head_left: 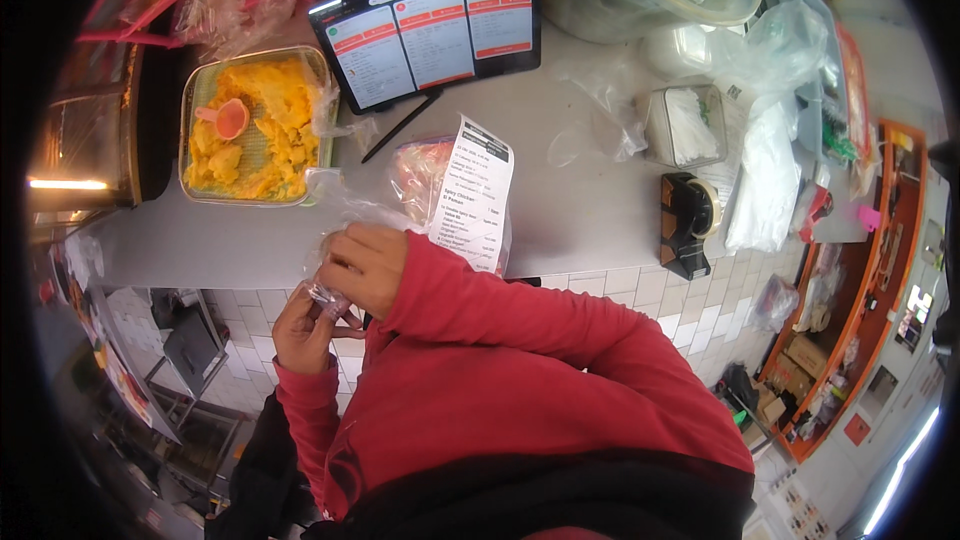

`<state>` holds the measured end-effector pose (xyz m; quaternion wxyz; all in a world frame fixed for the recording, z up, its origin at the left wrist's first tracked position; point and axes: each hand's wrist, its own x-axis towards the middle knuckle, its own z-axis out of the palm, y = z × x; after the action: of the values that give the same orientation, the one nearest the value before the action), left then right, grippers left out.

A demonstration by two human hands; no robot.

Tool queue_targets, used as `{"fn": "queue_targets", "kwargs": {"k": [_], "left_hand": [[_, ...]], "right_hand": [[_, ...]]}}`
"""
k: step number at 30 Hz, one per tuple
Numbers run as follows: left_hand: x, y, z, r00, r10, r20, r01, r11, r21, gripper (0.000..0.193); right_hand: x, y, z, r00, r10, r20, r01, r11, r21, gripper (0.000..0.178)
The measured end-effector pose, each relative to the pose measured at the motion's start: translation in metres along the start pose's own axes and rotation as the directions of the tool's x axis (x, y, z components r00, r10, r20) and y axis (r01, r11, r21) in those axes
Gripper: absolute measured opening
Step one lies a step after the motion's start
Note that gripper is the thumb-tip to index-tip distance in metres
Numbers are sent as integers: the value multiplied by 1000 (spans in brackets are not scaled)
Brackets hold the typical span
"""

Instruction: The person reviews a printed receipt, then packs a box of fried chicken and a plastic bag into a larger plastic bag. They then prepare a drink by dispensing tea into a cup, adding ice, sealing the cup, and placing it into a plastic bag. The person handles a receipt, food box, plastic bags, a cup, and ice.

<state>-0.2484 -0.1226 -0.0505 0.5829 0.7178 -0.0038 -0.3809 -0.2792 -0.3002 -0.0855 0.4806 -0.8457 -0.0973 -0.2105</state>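
Observation:
At the front edge of the counter, my two hands are close together. My left hand (303,332) is closed, its fingertips pinching a crumpled, shiny bit of clear plastic bag (328,297). Just above it, my right hand (366,265) has its fingers curled in on the same plastic; what lies inside the grip is partly hidden. More clear film spreads over the counter beyond the knuckles. Right of it lies a clear bag with reddish contents (415,180), partly covered by a long printed receipt (472,200).
A clear tub (318,120) of yellow food holds a pink scoop (230,120). Behind stands a tablet (435,30) with a black pen (400,128) before it. To the right are a tape dispenser (686,225), a small clear container (685,127), white plastic bags (765,180) and a large tub (650,5).

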Motion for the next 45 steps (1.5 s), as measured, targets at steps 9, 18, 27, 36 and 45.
{"fn": "queue_targets", "kwargs": {"k": [9,18,27,36,45], "left_hand": [[2,2,19,883,468,-39,-345,703,622,16],[-11,31,21,904,356,-236,-261,897,357,19],[-16,54,19,994,-22,110,-40,845,533,11],[9,40,39,850,516,102,-515,856,-37,13],[20,27,46,937,345,54,-321,912,-254,41]], "right_hand": [[-6,-5,-13,982,173,78,-188,948,256,14],[-22,13,-42,973,230,4,-229,970,-85,19],[14,30,-65,646,629,432,-755,609,242,65],[38,27,-72,924,281,261,-382,732,564,19],[30,-17,-101,964,193,181,-234,941,243,14]]}}
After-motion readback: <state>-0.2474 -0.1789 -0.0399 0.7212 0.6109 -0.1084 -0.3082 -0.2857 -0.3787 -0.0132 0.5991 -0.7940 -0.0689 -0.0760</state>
